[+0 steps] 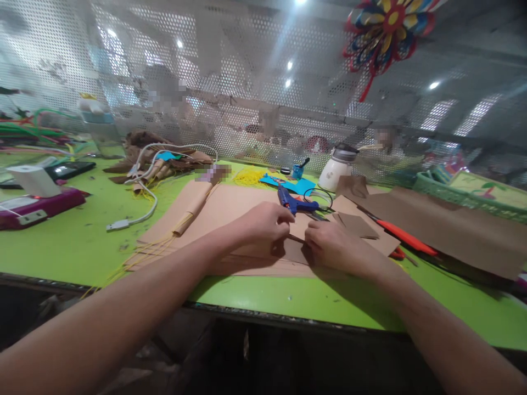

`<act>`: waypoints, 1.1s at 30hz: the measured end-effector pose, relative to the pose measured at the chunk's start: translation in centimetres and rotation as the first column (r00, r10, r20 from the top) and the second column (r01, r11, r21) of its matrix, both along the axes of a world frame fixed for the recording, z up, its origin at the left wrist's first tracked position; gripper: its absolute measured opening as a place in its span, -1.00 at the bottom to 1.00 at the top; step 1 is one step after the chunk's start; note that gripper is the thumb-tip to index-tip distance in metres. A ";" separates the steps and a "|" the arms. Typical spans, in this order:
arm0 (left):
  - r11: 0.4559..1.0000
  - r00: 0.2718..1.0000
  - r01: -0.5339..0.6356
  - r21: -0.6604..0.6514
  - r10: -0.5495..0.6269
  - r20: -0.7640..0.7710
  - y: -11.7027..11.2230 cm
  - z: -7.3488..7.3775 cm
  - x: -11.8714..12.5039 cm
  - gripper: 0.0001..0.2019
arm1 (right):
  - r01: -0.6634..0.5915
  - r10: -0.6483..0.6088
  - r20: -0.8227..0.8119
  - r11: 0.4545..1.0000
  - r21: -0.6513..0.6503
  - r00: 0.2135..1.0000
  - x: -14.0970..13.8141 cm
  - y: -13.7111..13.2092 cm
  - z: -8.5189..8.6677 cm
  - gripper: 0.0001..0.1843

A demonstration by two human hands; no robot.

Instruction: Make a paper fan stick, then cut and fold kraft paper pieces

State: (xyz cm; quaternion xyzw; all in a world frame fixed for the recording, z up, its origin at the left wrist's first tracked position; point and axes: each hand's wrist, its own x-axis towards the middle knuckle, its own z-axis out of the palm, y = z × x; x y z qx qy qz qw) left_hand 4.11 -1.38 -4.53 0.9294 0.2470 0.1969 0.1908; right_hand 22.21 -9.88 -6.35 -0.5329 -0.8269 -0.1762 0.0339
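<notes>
Both my hands meet over a stack of brown paper sheets (230, 211) on the green table (82, 241). My left hand (265, 224) is closed, its fingertips pinching the edge of a small brown paper piece (295, 248). My right hand (331, 246) is closed too, knuckles up, pressing and gripping the same piece from the right. A rolled brown paper tube (192, 207) lies on the sheets to the left. A blue glue gun (293, 203) rests just beyond my hands.
Red-handled scissors (405, 238) and more brown paper (448, 227) lie at the right. A white jar (335, 169), yellow thread (248, 176), white USB cable (135, 216), a pink case (39, 206) and a green basket (473, 192) stand around. Perforated mesh screen (230, 82) closes the back; a paper pinwheel (385, 30) hangs above.
</notes>
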 end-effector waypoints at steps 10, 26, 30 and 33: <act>0.916 0.995 -0.098 -0.388 0.086 -0.048 0.1 1.0 -0.7 -0.60 | -0.094 0.130 -0.095 0.944 0.317 0.987 -1.6 -0.1 -0.1 -0.91; 0.908 0.998 0.055 -0.415 -0.042 0.039 0.4 1.1 -1.0 -0.68 | -0.039 -0.268 -0.816 0.942 -0.334 0.512 -0.2 0.1 2.0 -0.70; 0.891 0.997 0.071 -0.449 -0.052 0.055 0.1 1.1 -0.9 -0.74 | -0.025 -0.316 -0.822 0.928 -0.372 0.473 -0.4 -0.2 2.3 -0.67; 0.880 0.997 0.063 -0.472 -0.031 0.076 -0.1 1.2 -0.8 -0.75 | -0.057 -0.275 -0.855 0.941 -0.332 0.439 -0.1 0.0 2.0 -0.69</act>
